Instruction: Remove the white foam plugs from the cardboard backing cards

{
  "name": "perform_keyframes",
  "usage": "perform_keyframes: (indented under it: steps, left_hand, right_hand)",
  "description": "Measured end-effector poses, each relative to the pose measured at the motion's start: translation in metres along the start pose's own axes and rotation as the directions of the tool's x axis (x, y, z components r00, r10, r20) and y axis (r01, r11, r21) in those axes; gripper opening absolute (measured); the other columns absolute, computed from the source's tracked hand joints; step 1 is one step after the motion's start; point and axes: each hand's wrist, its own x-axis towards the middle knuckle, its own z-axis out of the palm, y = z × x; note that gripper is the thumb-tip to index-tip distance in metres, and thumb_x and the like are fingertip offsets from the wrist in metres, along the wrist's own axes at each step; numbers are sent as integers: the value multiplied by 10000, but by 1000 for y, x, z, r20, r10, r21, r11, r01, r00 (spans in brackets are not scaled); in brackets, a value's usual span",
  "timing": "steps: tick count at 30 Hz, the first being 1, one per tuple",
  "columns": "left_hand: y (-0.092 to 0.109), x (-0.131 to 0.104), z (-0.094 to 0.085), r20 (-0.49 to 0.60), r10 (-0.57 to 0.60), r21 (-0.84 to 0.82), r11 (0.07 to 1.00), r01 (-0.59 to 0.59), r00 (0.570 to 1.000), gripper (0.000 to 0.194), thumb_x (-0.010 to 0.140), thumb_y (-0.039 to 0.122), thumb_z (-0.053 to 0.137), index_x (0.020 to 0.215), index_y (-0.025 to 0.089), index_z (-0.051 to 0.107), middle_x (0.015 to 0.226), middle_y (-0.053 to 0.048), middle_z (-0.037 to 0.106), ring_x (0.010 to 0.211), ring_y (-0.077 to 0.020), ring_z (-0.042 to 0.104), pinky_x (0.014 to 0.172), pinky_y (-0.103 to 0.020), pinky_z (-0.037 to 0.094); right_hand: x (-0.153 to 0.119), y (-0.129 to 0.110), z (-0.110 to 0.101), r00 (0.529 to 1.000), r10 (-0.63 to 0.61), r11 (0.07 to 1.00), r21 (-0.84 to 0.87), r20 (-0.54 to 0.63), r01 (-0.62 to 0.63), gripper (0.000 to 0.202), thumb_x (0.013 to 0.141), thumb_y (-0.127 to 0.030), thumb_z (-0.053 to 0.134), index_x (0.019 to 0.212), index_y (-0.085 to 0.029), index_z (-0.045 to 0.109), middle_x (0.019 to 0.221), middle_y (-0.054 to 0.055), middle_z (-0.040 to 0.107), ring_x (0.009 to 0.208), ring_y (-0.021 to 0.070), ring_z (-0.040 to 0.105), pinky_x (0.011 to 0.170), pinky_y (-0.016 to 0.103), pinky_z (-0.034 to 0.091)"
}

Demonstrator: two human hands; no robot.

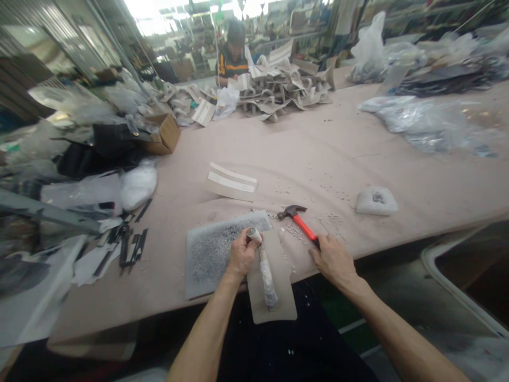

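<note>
My left hand [243, 253] is closed on the upper end of a handle [267, 278] wrapped in white film. The handle lies along a beige panel [284, 297] with rounded corners, which hangs over the table's front edge. Under the panel's left side is a pale board [199, 265], its surface dark and pitted. To the right, my right hand [334, 260] is wrapped round the end of a claw hammer's red and black handle. The hammer [304, 225] lies low over the table, its dark head pointing away to the left.
Small white bits [296, 232] are scattered near the hammer. A worn pale block [377, 201] sits at right. A beige strip piece [231, 181] lies ahead. Dark strips [133, 246] and a cardboard box [165, 135] are at left. Beyond a heap of beige panels [284, 87] sits another person [231, 58].
</note>
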Motion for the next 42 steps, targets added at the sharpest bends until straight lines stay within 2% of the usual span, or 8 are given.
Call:
perform_keyframes:
  steps: [3, 7, 11, 18, 24, 30, 35, 42]
  left_hand:
    - [-1, 0, 0, 30, 72, 104, 992, -74, 997, 188, 860, 243, 604, 1035, 210, 663, 936, -40, 751, 861, -207, 688, 804, -300, 513]
    - [-1, 2, -3, 157, 160, 211, 958, -192, 974, 246, 864, 227, 583, 1095, 207, 664, 929, -52, 728, 864, -215, 665, 798, -295, 490]
    - [2, 11, -7, 243, 138, 165, 969, -181, 960, 240, 862, 217, 556, 1075, 195, 666, 894, -30, 698, 838, -194, 630, 797, -283, 471]
    - [10, 23, -13, 342, 104, 85, 986, -141, 934, 101, 854, 228, 562, 889, 170, 637, 796, 10, 615, 771, -156, 542, 763, -261, 433]
    - [8, 16, -13, 333, 99, 146, 977, -155, 938, 104, 875, 251, 548, 861, 181, 623, 736, 20, 583, 708, -147, 516, 691, -245, 408]
    - [4, 14, -12, 312, 153, 118, 973, -198, 938, 134, 881, 274, 545, 885, 176, 637, 787, 6, 606, 749, -150, 530, 723, -241, 426]
    - [-1, 12, -12, 320, 120, 125, 978, -167, 940, 143, 882, 266, 552, 905, 177, 662, 727, 14, 593, 683, -143, 520, 674, -240, 415]
    - [-5, 10, -10, 314, 140, 77, 982, -172, 939, 142, 884, 231, 556, 946, 186, 675, 820, -3, 643, 771, -159, 572, 746, -247, 450]
  right_hand:
    - [7, 2, -4, 987, 67, 955, 276, 147, -106, 94, 910, -207, 553, 977, -144, 573, 933, 105, 596, 848, 216, 571, 710, 305, 409]
    - [9, -10, -19, 853, -6, 501, 740, 522, -449, 85, 832, -162, 529, 847, -204, 457, 687, -32, 486, 553, 111, 447, 515, 233, 362]
    - [-7, -25, -38, 869, -58, 355, 823, 492, -443, 111, 914, -326, 445, 865, -237, 401, 638, -72, 436, 437, 95, 358, 415, 228, 325]
    - [-33, -33, -74, 955, -214, 766, 572, -205, 295, 307, 976, -469, 389, 788, -228, 414, 583, -26, 457, 508, 124, 382, 515, 269, 255]
    - [-34, -24, -105, 909, -402, 874, 251, -108, 416, 236, 966, -355, 431, 776, -217, 419, 548, -37, 410, 460, 105, 266, 501, 285, 142]
    - [-42, -37, -125, 775, -174, 789, 386, -607, 479, 275, 1020, -400, 375, 808, -225, 397, 565, -50, 423, 455, 103, 369, 480, 247, 251]
    - [-45, -27, -77, 887, -440, 876, 149, -142, 459, 250, 1017, -324, 364, 820, -208, 467, 544, -25, 460, 425, 112, 302, 472, 293, 140]
    - [-9, 10, -46, 958, -242, 968, 115, 157, 225, 253, 1034, -354, 383, 951, -184, 551, 711, 54, 620, 589, 173, 528, 551, 293, 258]
